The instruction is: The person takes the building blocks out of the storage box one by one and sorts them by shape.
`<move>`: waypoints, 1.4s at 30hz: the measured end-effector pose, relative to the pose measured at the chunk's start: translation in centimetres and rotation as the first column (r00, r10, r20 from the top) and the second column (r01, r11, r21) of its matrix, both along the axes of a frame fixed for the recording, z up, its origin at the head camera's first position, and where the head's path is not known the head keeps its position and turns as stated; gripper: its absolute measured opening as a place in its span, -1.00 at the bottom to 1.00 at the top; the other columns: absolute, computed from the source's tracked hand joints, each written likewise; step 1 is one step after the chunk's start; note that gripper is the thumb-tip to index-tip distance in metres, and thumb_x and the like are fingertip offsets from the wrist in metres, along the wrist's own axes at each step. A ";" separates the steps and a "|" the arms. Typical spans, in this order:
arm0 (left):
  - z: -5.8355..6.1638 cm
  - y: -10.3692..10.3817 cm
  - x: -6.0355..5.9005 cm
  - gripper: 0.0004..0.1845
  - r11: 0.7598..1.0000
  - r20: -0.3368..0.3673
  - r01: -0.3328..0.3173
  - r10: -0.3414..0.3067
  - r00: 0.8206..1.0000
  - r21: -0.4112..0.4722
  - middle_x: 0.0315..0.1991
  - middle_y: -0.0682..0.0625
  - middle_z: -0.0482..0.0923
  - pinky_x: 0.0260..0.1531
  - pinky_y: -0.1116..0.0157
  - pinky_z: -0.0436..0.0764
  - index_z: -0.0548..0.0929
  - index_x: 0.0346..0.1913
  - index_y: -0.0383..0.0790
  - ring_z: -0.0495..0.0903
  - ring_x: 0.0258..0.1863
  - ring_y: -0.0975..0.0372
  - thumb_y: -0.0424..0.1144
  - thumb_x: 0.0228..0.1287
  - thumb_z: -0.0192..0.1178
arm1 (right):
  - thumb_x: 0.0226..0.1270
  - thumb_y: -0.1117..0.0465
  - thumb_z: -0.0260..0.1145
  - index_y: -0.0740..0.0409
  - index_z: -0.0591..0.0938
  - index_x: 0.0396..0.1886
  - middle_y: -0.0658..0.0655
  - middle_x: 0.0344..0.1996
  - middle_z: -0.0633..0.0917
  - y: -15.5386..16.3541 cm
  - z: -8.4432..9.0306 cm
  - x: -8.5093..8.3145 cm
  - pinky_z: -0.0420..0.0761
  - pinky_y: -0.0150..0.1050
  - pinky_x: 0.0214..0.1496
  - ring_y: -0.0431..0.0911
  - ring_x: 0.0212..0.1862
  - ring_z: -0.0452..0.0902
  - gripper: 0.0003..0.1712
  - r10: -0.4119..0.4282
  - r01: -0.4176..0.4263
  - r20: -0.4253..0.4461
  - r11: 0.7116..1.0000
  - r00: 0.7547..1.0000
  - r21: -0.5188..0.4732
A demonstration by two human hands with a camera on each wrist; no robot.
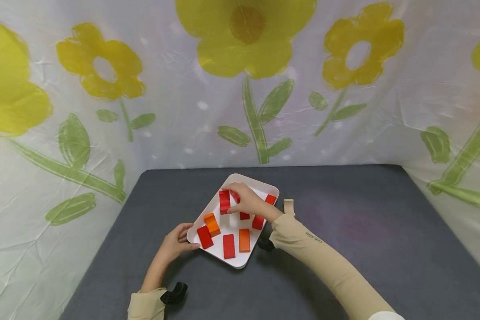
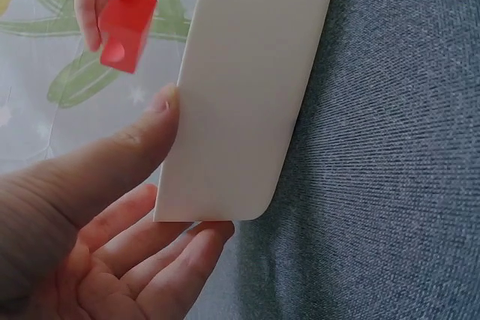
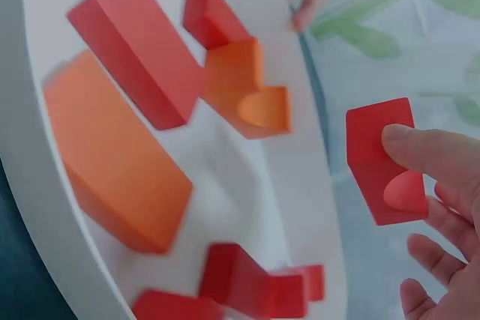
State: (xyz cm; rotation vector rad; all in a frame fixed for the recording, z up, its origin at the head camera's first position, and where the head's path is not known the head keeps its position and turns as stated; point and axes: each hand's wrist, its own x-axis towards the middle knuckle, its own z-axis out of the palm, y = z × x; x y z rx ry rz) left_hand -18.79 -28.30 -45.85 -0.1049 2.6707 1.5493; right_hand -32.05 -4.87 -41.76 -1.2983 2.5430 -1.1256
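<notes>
A white tray (image 1: 250,178) on the grey table holds several red and orange blocks. My right hand (image 1: 246,200) is over the tray's far part and pinches a red block (image 1: 225,201) between thumb and fingers, lifted clear of the tray floor (image 3: 247,177). The same red block (image 3: 382,159) shows a rounded notch near my thumb and appears again (image 2: 126,31) above the tray's edge. My left hand (image 1: 180,242) grips the tray's near-left corner (image 2: 247,88), thumb on the rim and fingers underneath.
In the tray lie a long orange block (image 3: 112,162), a long red block (image 3: 135,58) and an orange arched piece (image 3: 251,88). A small pale wooden piece (image 1: 289,206) stands on the table right of the tray. A flowered sheet (image 1: 240,89) backs the table.
</notes>
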 end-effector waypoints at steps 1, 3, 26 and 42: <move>0.1 0.0 0.0 -0.33 1.000 0.002 0.001 -0.001 1.000 0.001 0.02 -0.38 0.41 -0.11 0.07 0.46 0.35 0.07 -0.45 0.48 -0.07 -0.11 -0.40 -0.17 0.42 | -0.08 0.27 0.46 0.29 0.42 0.11 0.17 0.03 0.47 0.3 0.3 -0.1 0.35 -0.17 0.07 0.07 0.04 0.31 -0.31 -0.004 0.004 0.005 1.000 1.000 -0.018; 0.4 0.0 -0.1 -0.33 1.000 0.010 0.002 -0.002 1.000 0.000 0.00 -0.38 0.42 -0.12 0.07 0.47 0.34 0.06 -0.45 0.50 -0.10 -0.11 -0.40 -0.18 0.42 | -0.10 0.29 0.47 0.29 0.43 0.10 0.17 0.02 0.47 1.0 0.8 -0.4 0.38 -0.11 0.02 0.08 -0.01 0.33 -0.31 -0.013 0.013 0.014 0.999 1.000 -0.044; 0.5 -0.5 -0.2 -0.32 0.998 0.037 0.025 -0.022 0.999 -0.059 0.01 -0.38 0.41 -0.08 0.04 0.43 0.32 0.06 -0.41 0.48 -0.06 -0.10 -0.31 -0.14 0.42 | -0.16 0.34 0.48 0.31 0.44 0.03 0.20 -0.03 0.48 13.8 0.8 -1.5 0.34 0.07 0.05 0.14 0.02 0.35 -0.33 -0.121 0.129 0.118 0.990 0.986 -0.059; 0.1 0.1 0.1 -0.33 0.998 0.026 0.017 -0.015 1.000 -0.063 -0.01 -0.39 0.42 -0.09 0.03 0.43 0.33 0.05 -0.42 0.49 -0.09 -0.10 -0.33 -0.16 0.42 | -0.24 0.38 0.48 0.33 0.44 -0.06 0.24 -0.07 0.49 19.8 -2.1 -0.8 0.33 0.05 0.07 0.17 0.03 0.35 -0.36 -0.220 0.218 0.169 0.975 0.961 0.032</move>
